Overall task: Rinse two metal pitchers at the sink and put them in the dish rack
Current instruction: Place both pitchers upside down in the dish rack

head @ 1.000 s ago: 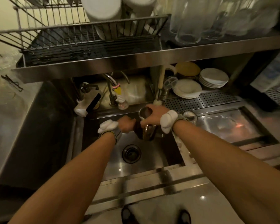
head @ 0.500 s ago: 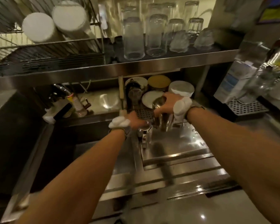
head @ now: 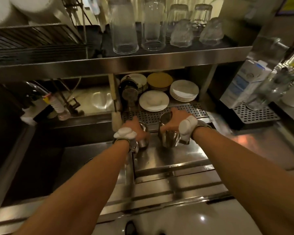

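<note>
The light is dim, warm and yellowish, apparently coming from overhead behind the viewer. A small hard glare spot sits on the glossy floor point(head: 185, 223), and an orange reflection smears across the steel bench point(head: 244, 141). The sink point(head: 32, 167) lies in deep shadow, and the shelf point(head: 143, 60) shades the plates point(head: 183, 89) beneath it. The left pitcher point(head: 143, 133) in the left hand point(head: 136, 129) and the right pitcher point(head: 170, 138) in the right hand point(head: 175, 119) carry only dull highlights. Motion blur smears the carton point(head: 241, 85) and the cups point(head: 24, 5) at top left. Wide-angle distortion bends the shelf's edge and stretches the forearms.

A café kitchen: steel sink point(head: 41, 167), stacked plates point(head: 184, 90), upturned glasses point(head: 124, 28) on shelf
</note>
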The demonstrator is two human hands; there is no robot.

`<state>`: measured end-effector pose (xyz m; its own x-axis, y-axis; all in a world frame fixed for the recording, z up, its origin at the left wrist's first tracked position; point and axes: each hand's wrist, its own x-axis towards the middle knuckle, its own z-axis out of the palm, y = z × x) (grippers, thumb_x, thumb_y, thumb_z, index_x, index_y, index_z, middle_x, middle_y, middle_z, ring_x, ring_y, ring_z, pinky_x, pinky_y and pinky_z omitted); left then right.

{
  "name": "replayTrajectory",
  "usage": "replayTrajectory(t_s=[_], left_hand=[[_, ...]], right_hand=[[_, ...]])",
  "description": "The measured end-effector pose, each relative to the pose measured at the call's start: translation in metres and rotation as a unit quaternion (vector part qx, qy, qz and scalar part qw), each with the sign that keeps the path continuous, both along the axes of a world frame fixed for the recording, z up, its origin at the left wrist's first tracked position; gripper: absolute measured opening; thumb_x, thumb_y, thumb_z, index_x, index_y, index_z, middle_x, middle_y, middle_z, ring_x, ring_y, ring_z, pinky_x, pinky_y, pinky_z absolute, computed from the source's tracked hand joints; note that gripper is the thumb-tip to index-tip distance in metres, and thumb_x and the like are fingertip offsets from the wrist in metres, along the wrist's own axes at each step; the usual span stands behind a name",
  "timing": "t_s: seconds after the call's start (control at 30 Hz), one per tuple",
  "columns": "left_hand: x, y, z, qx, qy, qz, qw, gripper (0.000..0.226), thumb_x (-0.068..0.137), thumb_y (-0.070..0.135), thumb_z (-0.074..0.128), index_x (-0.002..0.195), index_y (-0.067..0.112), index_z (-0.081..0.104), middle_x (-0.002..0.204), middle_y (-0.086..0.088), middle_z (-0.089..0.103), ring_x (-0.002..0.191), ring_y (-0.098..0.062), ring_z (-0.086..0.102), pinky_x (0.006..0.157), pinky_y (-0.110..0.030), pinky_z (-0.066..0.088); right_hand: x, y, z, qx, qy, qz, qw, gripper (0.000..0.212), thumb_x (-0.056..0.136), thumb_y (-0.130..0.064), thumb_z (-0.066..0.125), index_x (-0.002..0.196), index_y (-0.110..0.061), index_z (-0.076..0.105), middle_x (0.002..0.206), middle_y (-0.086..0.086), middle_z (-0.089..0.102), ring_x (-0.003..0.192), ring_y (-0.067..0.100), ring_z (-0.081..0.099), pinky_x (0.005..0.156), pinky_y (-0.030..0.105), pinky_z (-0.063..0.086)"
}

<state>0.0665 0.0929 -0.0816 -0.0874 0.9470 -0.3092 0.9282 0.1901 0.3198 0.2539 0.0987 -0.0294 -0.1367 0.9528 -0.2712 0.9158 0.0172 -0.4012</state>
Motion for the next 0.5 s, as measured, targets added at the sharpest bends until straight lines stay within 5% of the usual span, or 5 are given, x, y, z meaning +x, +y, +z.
replayTrajectory(t_s=[0.23,0.37,0.5], left_hand=[[-0.089,-0.024,0.058,0.058,-0.044,0.031,0.997,0.094,0.056,0.050,0.081,0.134,0.020,0.038,0.124,-0.007,0.059,0.107,-0.029,0.061,0.082,-0.035,0.053],[-0.168,-0.060,0.033,-0.035,0.015,0.070,0.997,0.097,0.053,0.045,0.082,0.136,0.019,0.040,0.123,-0.006,0.061,0.107,-0.028,0.062,0.083,-0.034,0.054],[-0.240,-0.084,-0.002,-0.004,0.005,0.153,0.988,0.094,0.055,0.052,0.080,0.135,0.020,0.041,0.130,-0.010,0.053,0.115,-0.032,0.056,0.089,-0.038,0.048]], right_hand=[[-0.093,0.008,0.029,0.027,0.014,0.091,0.995,0.094,0.059,-0.058,0.078,0.129,-0.007,0.041,0.111,0.010,0.061,0.093,0.027,0.059,0.071,0.033,0.048],[-0.170,0.000,0.021,0.017,0.038,0.147,0.988,0.097,0.060,-0.049,0.080,0.136,-0.011,0.035,0.121,0.012,0.057,0.104,0.033,0.058,0.083,0.039,0.054],[-0.237,-0.015,-0.018,0.031,0.079,0.123,0.989,0.099,0.056,-0.046,0.082,0.137,-0.017,0.031,0.126,0.014,0.051,0.112,0.035,0.054,0.090,0.043,0.051]])
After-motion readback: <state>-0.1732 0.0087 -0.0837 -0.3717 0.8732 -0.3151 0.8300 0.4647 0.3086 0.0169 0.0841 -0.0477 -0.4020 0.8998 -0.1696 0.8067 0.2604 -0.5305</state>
